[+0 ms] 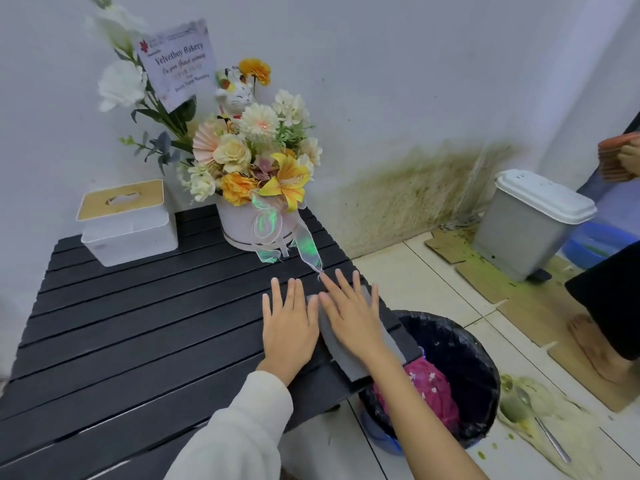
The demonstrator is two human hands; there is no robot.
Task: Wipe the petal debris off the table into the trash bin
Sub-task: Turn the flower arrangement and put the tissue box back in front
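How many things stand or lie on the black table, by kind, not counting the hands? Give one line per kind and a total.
Tissue box: 1
Flower arrangement: 1
Grey cloth under the right hand, beside the left hand: 1
Total: 3

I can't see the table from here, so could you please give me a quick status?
Left hand flat on table. Right hand flat, pressing grey cloth at the edge. Trash bin directly below. Ribbon trailing close by.
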